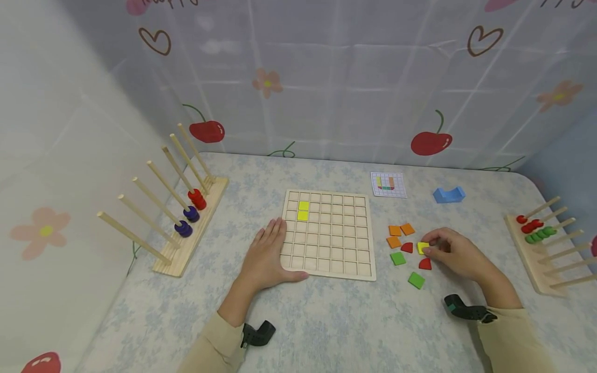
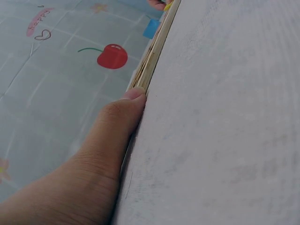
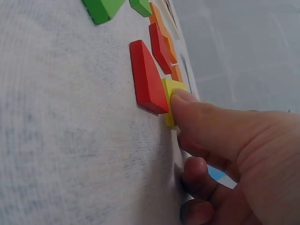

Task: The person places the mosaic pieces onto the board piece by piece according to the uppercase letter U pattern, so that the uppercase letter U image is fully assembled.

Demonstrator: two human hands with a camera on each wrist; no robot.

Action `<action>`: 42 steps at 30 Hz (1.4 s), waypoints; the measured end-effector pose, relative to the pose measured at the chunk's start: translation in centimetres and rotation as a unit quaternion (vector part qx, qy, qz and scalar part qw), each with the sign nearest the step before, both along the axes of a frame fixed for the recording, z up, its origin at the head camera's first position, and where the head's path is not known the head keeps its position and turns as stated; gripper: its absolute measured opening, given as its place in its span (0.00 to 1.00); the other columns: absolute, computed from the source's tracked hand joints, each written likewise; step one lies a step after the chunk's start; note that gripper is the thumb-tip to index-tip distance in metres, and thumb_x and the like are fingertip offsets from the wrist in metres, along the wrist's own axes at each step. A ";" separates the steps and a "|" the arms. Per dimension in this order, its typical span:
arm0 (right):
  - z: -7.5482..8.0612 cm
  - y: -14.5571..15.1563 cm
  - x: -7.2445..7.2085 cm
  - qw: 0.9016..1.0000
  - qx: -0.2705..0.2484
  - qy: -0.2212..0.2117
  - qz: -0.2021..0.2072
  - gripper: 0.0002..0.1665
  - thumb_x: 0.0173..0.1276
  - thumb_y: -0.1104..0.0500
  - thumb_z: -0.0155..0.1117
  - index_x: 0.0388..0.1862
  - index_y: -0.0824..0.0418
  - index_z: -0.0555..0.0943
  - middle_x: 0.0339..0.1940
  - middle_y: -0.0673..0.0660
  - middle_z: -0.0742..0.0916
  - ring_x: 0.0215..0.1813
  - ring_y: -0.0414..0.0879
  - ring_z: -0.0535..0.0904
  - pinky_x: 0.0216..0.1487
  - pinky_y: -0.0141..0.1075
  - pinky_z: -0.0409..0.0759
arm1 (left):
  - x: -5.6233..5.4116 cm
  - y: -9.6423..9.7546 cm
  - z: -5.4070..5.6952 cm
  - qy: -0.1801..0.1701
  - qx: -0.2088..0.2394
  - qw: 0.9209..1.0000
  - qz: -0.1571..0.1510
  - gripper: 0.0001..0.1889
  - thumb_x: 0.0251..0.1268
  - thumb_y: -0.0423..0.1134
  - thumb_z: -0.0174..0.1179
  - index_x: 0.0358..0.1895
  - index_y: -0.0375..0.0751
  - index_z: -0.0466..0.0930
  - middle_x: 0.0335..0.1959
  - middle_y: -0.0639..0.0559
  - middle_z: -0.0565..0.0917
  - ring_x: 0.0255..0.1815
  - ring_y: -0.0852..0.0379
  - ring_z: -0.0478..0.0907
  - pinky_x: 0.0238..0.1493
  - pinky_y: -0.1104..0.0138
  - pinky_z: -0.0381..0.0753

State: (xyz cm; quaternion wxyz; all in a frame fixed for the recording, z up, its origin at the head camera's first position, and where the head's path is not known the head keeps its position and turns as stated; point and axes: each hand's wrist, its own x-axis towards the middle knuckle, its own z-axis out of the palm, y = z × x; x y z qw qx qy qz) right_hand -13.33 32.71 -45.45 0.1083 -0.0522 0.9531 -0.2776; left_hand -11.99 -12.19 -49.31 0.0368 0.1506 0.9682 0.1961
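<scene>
A wooden grid board [image 1: 338, 235] lies flat, with two yellow square tiles [image 1: 303, 211] stacked in one column near its upper left. My left hand [image 1: 263, 256] rests at the board's lower left corner, fingers straight along the left side and thumb along the front edge. In the left wrist view that thumb [image 2: 112, 124] touches the wooden edge. My right hand [image 1: 459, 254] pinches a yellow square tile [image 1: 422, 248] among the loose pieces. The right wrist view shows the thumb on this yellow tile [image 3: 168, 112], close beside a red quarter-round piece [image 3: 146, 77].
Around the right hand lie orange tiles [image 1: 394, 242], red pieces [image 1: 425, 264] and green tiles [image 1: 416, 280]. A pattern card [image 1: 389, 185] and a blue curved block [image 1: 449, 195] sit behind. Wooden peg racks with beads stand at left [image 1: 186, 259] and right [image 1: 536, 267].
</scene>
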 end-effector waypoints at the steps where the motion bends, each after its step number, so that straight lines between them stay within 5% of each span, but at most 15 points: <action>1: 0.0 0.0 0.0 1.000 0.001 -0.001 -0.005 0.15 0.67 0.57 0.68 0.50 0.61 0.80 0.39 0.57 0.81 0.36 0.47 0.71 0.33 0.32 0.70 | 0.0 0.0 0.0 0.001 0.000 1.000 0.000 0.75 0.34 0.83 0.62 0.81 0.40 0.38 0.83 0.48 0.42 0.84 0.53 0.36 0.82 0.54 0.42; 11: 0.4 -0.4 -0.5 0.999 -0.013 -0.001 -0.038 0.15 0.67 0.54 0.69 0.45 0.60 0.77 0.38 0.58 0.83 0.35 0.48 0.74 0.32 0.32 0.73 | 0.0 0.0 0.1 0.000 -0.007 1.000 -0.002 0.74 0.35 0.83 0.62 0.81 0.40 0.38 0.83 0.47 0.43 0.84 0.52 0.37 0.82 0.54 0.41; 28: 1.9 -6.2 -3.2 0.995 -0.098 0.021 -0.001 0.15 0.68 0.50 0.68 0.47 0.57 0.80 0.43 0.59 0.83 0.34 0.49 0.76 0.25 0.33 0.77 | 0.0 -0.1 -0.1 0.000 0.000 1.000 -0.002 0.75 0.35 0.83 0.62 0.81 0.41 0.37 0.83 0.48 0.42 0.84 0.53 0.36 0.83 0.55 0.41; 42: 1.4 -12.1 -5.5 0.989 -0.135 0.026 0.050 0.12 0.69 0.52 0.67 0.47 0.55 0.82 0.43 0.57 0.85 0.30 0.47 0.73 0.25 0.34 0.72 | 0.0 -0.2 0.1 -0.006 0.003 1.000 -0.003 0.74 0.35 0.82 0.63 0.81 0.41 0.37 0.83 0.49 0.42 0.84 0.54 0.35 0.83 0.56 0.41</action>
